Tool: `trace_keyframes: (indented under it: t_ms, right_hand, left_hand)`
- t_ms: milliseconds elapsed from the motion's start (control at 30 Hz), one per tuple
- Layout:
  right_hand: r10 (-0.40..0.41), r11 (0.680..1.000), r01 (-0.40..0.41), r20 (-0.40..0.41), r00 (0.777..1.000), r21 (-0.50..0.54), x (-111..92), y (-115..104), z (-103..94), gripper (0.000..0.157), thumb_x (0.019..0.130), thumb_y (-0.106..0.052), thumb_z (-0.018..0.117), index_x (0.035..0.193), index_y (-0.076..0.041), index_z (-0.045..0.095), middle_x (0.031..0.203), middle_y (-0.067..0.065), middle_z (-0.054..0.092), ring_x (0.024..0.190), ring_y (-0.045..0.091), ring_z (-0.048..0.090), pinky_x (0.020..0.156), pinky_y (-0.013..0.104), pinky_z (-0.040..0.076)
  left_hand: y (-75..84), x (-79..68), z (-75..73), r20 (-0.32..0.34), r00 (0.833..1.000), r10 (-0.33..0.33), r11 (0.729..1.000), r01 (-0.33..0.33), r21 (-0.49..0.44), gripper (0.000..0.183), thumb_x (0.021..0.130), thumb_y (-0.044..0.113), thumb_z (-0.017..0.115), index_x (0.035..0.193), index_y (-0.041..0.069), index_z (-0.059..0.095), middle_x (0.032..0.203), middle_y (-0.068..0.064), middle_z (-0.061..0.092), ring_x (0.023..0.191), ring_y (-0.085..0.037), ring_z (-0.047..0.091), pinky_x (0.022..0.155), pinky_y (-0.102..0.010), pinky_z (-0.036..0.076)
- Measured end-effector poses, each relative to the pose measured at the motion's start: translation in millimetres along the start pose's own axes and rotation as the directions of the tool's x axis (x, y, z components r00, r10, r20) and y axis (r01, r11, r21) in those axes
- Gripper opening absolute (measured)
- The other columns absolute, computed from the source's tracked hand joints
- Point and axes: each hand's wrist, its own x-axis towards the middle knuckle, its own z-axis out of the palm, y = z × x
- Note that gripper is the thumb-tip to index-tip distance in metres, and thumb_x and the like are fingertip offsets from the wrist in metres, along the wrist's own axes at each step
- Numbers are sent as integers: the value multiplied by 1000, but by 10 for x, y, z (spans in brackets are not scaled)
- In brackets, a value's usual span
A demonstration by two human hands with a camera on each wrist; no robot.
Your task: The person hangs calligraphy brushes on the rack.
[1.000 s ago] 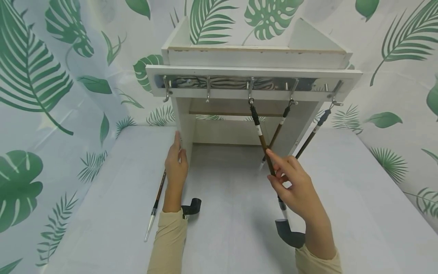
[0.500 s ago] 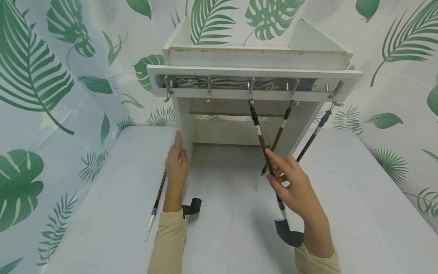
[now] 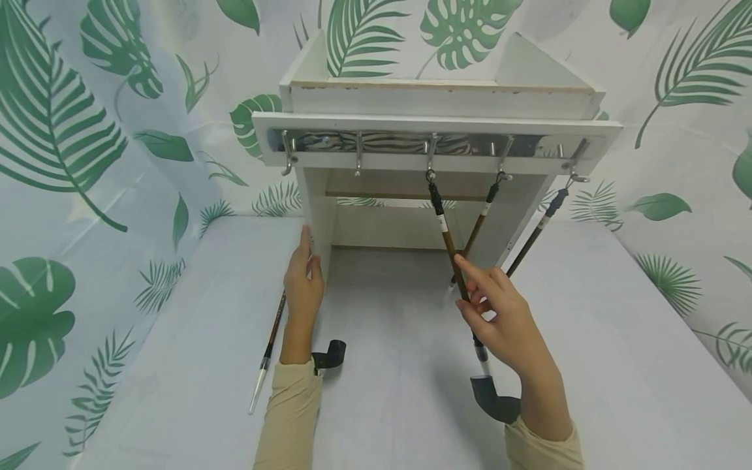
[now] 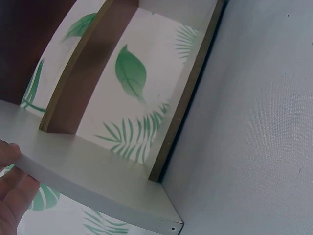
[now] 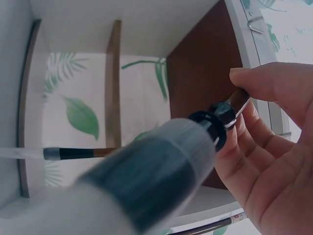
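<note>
My right hand (image 3: 502, 320) pinches the shaft of a brown calligraphy brush (image 3: 450, 243) with thumb and fingertips. This brush hangs by its loop from the middle hook (image 3: 431, 153) of the rail; its clear-capped tip points down towards me. On the hook to the right, a second brush (image 3: 480, 222) hangs behind it. A third brush (image 3: 533, 241) hangs at the far right. My left hand (image 3: 302, 287) grips the front edge of the white cabinet's left side panel (image 4: 98, 171), thumb and fingers on opposite faces. Another capped brush (image 3: 268, 349) lies on the table left of that hand.
The white cabinet (image 3: 440, 101) stands open-fronted on the pale table (image 3: 388, 405), with the hook rail (image 3: 393, 124) across its upper front. Two hooks on the left, one of them a bare hook (image 3: 358, 153), carry nothing. Leaf-patterned cloth (image 3: 664, 163) surrounds it.
The right hand and the brush it pinches have shifted slightly left. The second brush behind it has swung a little. The left hand has stayed in place.
</note>
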Motion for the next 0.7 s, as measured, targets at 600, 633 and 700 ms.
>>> trace_keyframes:
  t_ms: [600,633,700]
  right_hand:
    - [43,999,-41,51,998,-32,-14,19,7,75,68,10,71,135,-6,42,86,5,52,71,5,52,57,16,52]
    - [46,998,-44,56,997,-34,-15,20,8,75,68,9,71,135,-6,42,86,5,52,71,5,53,57,17,52]
    - [49,998,-47,65,997,-35,-14,23,12,75,69,8,71,136,-6,41,87,5,53,71,6,54,57,19,53]
  left_hand:
    - [-14,-2,1,-1,1000,3,1000,-3,-6,55,91,-2,48,142,9,31,127,-20,52,118,-29,51,91,-35,50]
    - [-11,-2,-1,-1,1000,3,1000,-3,-4,55,91,-2,48,142,9,31,127,-20,52,117,-29,51,91,-36,50]
    - [-8,-1,-2,-3,1000,6,1000,-6,0,55,91,-1,48,142,9,31,126,-20,53,117,-30,51,92,-38,49]
